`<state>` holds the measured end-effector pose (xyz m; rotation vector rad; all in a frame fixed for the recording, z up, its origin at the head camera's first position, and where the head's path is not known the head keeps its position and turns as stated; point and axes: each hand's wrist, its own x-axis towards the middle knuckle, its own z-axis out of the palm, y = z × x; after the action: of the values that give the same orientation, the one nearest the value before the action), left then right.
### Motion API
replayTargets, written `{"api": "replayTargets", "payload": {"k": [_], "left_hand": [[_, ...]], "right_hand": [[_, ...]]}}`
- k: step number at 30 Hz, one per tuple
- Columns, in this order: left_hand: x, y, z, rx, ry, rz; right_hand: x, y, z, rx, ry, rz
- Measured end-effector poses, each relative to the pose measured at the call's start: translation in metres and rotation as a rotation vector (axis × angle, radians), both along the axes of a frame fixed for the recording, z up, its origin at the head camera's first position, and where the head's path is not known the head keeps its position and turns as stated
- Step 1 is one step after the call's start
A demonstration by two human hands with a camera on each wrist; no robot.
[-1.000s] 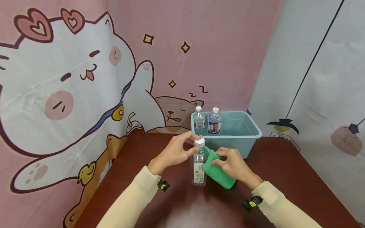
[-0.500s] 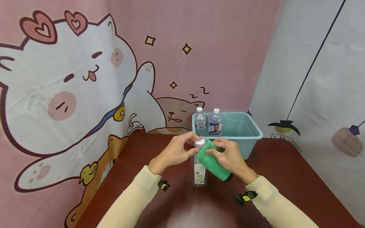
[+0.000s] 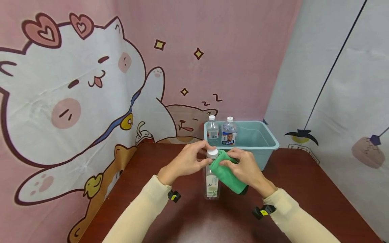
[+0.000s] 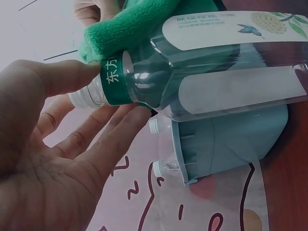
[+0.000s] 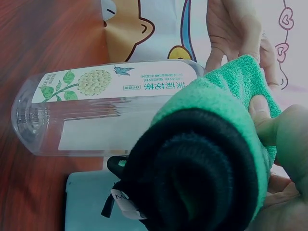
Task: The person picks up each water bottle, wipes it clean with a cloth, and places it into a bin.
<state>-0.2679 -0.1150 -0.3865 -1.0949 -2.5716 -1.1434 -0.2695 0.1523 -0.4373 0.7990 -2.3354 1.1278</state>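
Note:
A clear plastic bottle [image 3: 211,187] with a white cap and a flower-printed label stands upright on the table. My left hand [image 3: 189,159] holds it around the neck, thumb on the near side and fingers on the far side just below the cap. My right hand [image 3: 247,168] pinches a rolled green towel [image 3: 228,176] near its upper end. That end overlaps the bottle's neck and lies right at the green neck band [image 4: 115,77] in the left wrist view. The right wrist view shows the roll's dark-edged end [image 5: 192,163] with a white tag [image 5: 126,204].
Behind the hands stands a light blue bin [image 3: 243,147]. Two capped clear bottles are upright in its left end, one with a plain label [image 3: 213,131] and one with a blue label [image 3: 229,135]. A printed curtain [image 3: 237,67] hangs behind the dark red table [image 3: 152,158].
My right hand has moved up and left, bringing the towel's upper end from beside the bottle onto its neck. The left hand keeps its hold on the bottle.

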Motion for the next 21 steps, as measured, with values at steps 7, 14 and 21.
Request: {"api": "replayTargets", "payload": {"k": [7, 14, 21], "left_hand": [[-0.002, 0.0, 0.0, -0.003, 0.001, -0.004], [-0.003, -0.002, 0.001, 0.021, 0.005, 0.011], [-0.006, -0.006, 0.01, 0.066, 0.077, 0.048]], "right_hand": [[0.002, 0.004, 0.0, 0.007, -0.003, -0.005], [0.005, 0.016, 0.0, 0.011, 0.015, -0.031], [0.01, 0.03, -0.003, -0.006, 0.021, -0.073]]}}
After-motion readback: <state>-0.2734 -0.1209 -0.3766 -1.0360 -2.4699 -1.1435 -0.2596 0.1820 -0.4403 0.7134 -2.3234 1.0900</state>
